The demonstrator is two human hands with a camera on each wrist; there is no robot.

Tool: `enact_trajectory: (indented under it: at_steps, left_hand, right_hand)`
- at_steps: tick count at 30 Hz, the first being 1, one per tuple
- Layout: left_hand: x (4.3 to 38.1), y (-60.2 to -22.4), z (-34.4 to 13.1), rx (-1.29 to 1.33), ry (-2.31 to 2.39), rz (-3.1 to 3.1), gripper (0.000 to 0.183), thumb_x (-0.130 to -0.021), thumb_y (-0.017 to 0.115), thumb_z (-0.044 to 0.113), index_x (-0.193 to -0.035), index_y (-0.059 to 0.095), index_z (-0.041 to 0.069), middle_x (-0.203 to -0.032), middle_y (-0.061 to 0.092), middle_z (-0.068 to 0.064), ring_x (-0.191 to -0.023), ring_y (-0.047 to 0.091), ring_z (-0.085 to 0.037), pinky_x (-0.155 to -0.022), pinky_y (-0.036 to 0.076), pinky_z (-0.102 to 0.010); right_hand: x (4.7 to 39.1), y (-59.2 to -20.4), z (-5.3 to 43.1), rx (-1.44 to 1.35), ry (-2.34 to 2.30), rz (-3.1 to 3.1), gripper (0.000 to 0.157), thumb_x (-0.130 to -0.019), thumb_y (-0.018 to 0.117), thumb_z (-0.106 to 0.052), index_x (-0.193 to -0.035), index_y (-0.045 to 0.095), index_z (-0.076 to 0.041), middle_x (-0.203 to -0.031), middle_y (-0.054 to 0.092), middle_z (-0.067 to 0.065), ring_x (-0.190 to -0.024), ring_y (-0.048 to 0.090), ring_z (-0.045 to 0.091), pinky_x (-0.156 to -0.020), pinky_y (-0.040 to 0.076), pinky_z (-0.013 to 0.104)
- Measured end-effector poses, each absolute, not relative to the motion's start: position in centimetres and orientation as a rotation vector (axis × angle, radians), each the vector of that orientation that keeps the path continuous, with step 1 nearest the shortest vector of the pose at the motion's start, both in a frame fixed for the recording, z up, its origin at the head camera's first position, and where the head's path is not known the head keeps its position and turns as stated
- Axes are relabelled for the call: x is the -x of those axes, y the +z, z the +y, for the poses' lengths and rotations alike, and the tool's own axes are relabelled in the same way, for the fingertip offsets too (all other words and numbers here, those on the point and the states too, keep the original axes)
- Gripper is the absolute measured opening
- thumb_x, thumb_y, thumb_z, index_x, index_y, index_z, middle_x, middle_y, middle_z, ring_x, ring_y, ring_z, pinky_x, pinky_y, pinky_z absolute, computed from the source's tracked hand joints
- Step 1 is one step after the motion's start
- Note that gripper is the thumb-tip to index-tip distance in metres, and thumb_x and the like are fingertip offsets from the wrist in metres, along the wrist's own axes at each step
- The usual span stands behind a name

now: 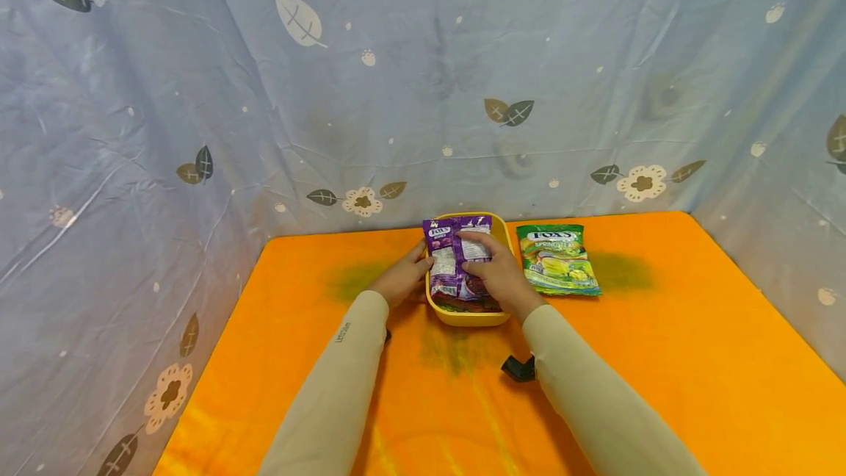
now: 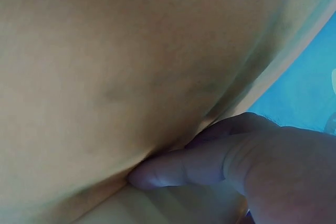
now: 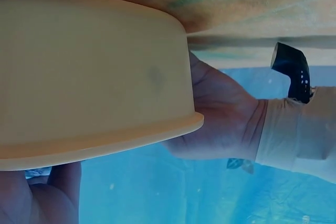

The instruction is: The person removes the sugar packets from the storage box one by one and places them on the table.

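Note:
A yellow plastic basin (image 1: 472, 319) stands toward the back of the orange-covered table. Inside it a purple Fox's candy packet (image 1: 444, 263) lies printed side up, over another packet (image 1: 459, 305) that is mostly hidden. My left hand (image 1: 399, 279) grips the basin's left side, its thumb up by the rim and the packet's edge. In the left wrist view a straight digit of the left hand (image 2: 184, 169) meets the basin wall (image 2: 105, 93). My right hand (image 1: 499, 270) rests over the packet with fingers spread, fingertips on its wrapper.
A green Fox's Spring Tea packet (image 1: 558, 259) lies flat just right of the basin. Behind the table hangs a blue patterned curtain (image 1: 423, 94), which also lines both sides. A black wrist-worn device (image 1: 518, 368) shows beside the right sleeve.

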State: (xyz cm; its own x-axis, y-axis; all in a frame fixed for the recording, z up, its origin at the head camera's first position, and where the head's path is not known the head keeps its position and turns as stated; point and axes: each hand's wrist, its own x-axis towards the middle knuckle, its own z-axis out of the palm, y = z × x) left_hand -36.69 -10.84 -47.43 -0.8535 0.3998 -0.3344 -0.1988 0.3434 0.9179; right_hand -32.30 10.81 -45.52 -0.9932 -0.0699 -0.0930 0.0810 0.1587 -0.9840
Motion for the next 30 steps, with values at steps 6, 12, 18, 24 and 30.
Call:
enact_trajectory:
  at_steps: [6, 12, 18, 24, 30]
  left_hand:
    - [36.68, -47.5, -10.92, -0.166, 1.569, 2.075, 0.065, -0.097, 0.048, 0.049, -0.151, 0.011, 0.046, -0.148, 0.036, -0.007, -0.107, 0.058, -0.025, -0.075, 0.055, -0.039]
    - [36.53, -47.35, -10.87, -0.163, 1.569, 2.076, 0.066, -0.097, 0.048, 0.049, -0.151, 0.011, 0.047, -0.149, 0.034, -0.005, -0.113, 0.055, -0.025, -0.076, 0.055, -0.039]
    - [36.39, -47.1, -10.68, -0.159, 1.571, 2.074, 0.066, -0.096, 0.049, 0.05, -0.151, 0.012, 0.046, -0.15, 0.034, -0.007, -0.118, 0.053, -0.029, -0.075, 0.055, -0.04]
    - [36.25, -46.81, -10.52, -0.15, 1.573, 2.075, 0.065, -0.098, 0.048, 0.047, -0.151, 0.01, 0.046, -0.149, 0.034, -0.008, -0.115, 0.054, -0.029, -0.074, 0.055, -0.041]
    - [36.28, -47.0, -10.43, -0.166, 1.59, 2.061, 0.059, -0.1, 0.046, 0.044, -0.15, 0.015, 0.047, -0.139, 0.046, -0.006, -0.108, 0.059, -0.025, -0.073, 0.055, -0.041]
  right_hand:
    - [32.13, -45.5, 10.78, 0.014, -2.008, 2.276, 0.049, -0.091, 0.067, -0.013, -0.125, 0.058, -0.047, -0.141, 0.038, -0.002, -0.112, 0.053, 0.027, -0.089, 0.048, 0.043]
    - [31.96, -45.43, 10.87, 0.041, -2.04, 2.259, 0.049, -0.091, 0.067, -0.013, -0.127, 0.058, -0.045, -0.142, 0.039, -0.003, -0.113, 0.053, 0.026, -0.091, 0.048, 0.043]
    - [31.72, -45.27, 11.03, 0.072, -2.09, 2.224, 0.049, -0.092, 0.066, -0.012, -0.129, 0.058, -0.043, -0.138, 0.043, -0.002, -0.109, 0.057, 0.024, -0.085, 0.051, 0.038]
    - [31.4, -45.01, 11.19, 0.139, -2.154, 2.2, 0.049, -0.092, 0.065, -0.01, -0.131, 0.057, -0.04, -0.137, 0.045, -0.001, -0.108, 0.057, 0.026, -0.085, 0.051, 0.037]
    - [31.38, -45.16, 11.52, 0.139, -2.247, 2.23, 0.049, -0.093, 0.066, -0.015, -0.133, 0.055, -0.04, -0.143, 0.036, -0.007, -0.105, 0.057, 0.027, -0.081, 0.053, 0.036]
